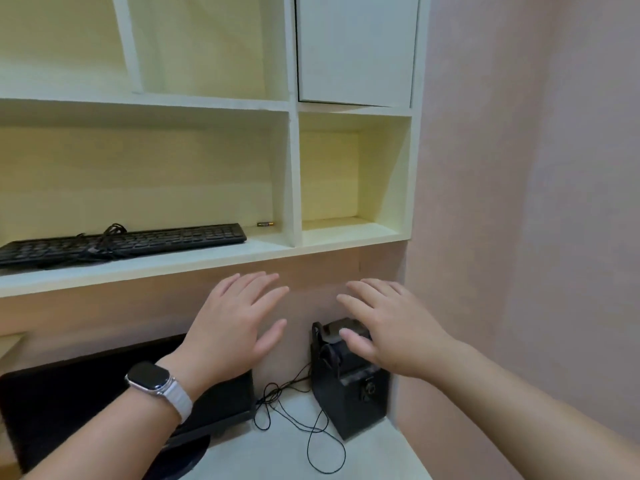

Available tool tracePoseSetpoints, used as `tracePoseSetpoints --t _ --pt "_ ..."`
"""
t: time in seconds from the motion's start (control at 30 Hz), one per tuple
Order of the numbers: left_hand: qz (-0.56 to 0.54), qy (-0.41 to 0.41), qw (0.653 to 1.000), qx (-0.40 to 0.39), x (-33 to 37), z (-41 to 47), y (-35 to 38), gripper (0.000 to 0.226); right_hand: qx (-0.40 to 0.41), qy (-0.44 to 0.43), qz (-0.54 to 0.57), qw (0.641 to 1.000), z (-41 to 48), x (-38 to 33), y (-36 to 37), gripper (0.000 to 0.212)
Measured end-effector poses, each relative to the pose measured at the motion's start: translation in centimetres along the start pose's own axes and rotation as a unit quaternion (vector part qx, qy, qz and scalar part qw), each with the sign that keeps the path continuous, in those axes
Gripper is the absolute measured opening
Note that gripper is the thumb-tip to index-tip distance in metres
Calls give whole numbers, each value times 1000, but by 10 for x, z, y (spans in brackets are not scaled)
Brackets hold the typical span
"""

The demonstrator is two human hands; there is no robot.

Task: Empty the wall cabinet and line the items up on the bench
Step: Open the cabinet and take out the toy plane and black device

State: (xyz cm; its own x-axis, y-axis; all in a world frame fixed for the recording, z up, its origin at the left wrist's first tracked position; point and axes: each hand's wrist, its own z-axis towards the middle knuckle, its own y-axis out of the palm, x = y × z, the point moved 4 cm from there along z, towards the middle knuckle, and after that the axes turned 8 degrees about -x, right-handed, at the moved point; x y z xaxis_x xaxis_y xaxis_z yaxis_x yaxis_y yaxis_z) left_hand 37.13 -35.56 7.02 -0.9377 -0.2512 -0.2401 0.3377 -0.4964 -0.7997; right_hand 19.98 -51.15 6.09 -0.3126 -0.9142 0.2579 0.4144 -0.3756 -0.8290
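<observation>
A cream wall cabinet [292,168] with open compartments hangs above the bench [277,455]. On its lower left shelf lies a black keyboard [138,239] with its cable bundled on top, and a small battery [265,224] rests at the shelf's right end. The lower right compartment [346,209] holds nothing I can see. My left hand [232,327], a watch on its wrist, and my right hand [388,327] hover open below the shelf, palms forward, holding nothing. My right hand partly covers a black box-shaped device [349,386] standing on the bench.
A black monitor [69,407] stands on the bench at the left. Thin black cables [311,434] loop across the white bench top. A closed white cabinet door [356,46] is at the upper right. A pink wall [519,202] bounds the right side.
</observation>
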Motion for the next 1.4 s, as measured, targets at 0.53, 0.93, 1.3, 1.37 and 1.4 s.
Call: tracePoseSetpoints --t 0.53,0.93,1.3,1.37,1.4 --pt "76 -28 986 143 -49 168 -39 46 111 -47 -49 992 134 105 -39 53" --pt "159 76 918 355 -102 249 -71 28 220 -90 -184 954 261 108 -128 49" --pt "174 79 897 399 -125 266 -61 40 248 -141 -330 900 300 125 -139 43" --pt "177 82 894 405 -126 267 -59 39 256 -150 -347 890 300 130 -141 45" --pt "179 81 892 407 -127 267 -59 39 260 -155 -354 885 301 131 -143 45"
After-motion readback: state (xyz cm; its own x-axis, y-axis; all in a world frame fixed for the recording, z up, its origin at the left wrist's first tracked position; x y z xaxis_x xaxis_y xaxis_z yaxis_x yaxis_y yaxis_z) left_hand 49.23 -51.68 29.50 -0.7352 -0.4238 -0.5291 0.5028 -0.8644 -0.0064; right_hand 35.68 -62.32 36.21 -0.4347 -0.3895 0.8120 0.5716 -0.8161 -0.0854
